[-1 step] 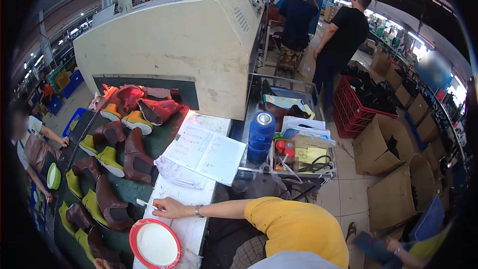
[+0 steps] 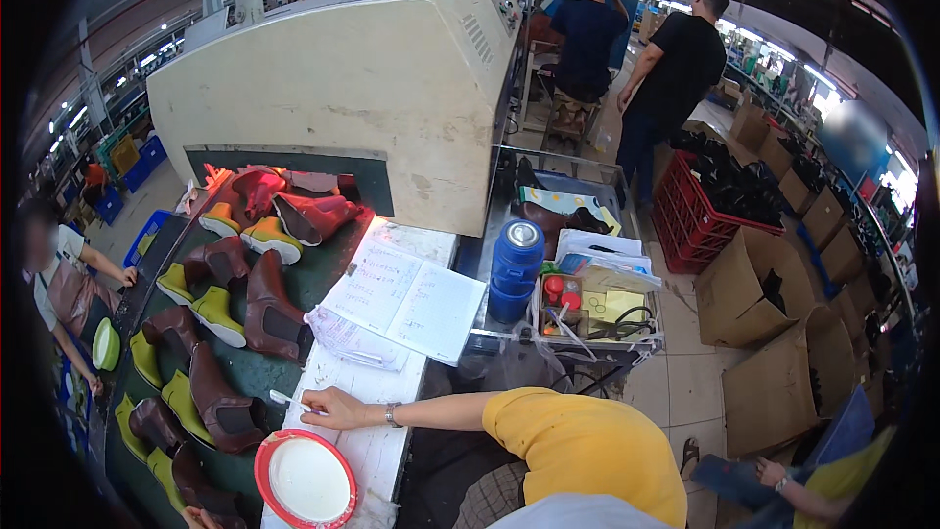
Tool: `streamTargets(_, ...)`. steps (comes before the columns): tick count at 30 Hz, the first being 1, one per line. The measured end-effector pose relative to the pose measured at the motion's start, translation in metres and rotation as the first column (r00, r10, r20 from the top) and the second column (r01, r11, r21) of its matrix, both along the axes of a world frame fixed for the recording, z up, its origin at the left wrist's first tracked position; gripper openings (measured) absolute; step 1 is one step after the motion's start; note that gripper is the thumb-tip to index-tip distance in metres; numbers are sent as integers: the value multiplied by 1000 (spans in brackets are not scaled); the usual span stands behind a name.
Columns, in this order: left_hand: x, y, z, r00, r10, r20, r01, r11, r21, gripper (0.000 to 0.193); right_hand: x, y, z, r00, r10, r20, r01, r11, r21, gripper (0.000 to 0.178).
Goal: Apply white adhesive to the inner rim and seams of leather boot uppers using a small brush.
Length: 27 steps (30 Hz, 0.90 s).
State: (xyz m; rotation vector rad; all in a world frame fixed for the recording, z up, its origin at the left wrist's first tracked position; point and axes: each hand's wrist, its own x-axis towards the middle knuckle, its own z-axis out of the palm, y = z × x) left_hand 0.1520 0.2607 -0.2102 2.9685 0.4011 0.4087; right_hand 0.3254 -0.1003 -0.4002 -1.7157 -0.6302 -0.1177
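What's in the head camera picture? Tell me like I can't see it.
A person in a yellow shirt reaches a hand holding a thin white stick across a table, beside a red-rimmed bowl of white paste. Brown boots with yellow-green soles lie on a dark belt coming out of a big beige machine, with an open notebook nearby.

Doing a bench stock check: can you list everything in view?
boots: about ten, brown with yellow-green soles, on the dark conveyor
machine: one, beige, behind the boots
notebook: one, white, open on the bench
bottle: one, blue, right of the notebook
bowl: one, red-rimmed, bench front
crate: one, red, on the floor at right
cardboard boxes: several, brown, right
co-worker's arm: one, yellow sleeve, across the bench
own hands: not clearly in view
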Motion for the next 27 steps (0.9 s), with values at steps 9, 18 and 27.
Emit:
streamTargets(9, -10, 13, -8, 990, 15, -137, 2, 992, 127, 24, -1, 9, 4, 1000, 14, 22, -15, 999, 52, 27)
streamTargets(18, 15, 34, -41, 991, 72, -111, -49, 980, 195, 25, 0, 2, -5, 1000, -7, -5, 7, 1000, 17, 26)
streamTargets(27, 24, 63, -68, 996, 73, -44, -63, 980, 190, 27, -2, -12, -2, 999, -33, 1, 33, 999, 24, 27)
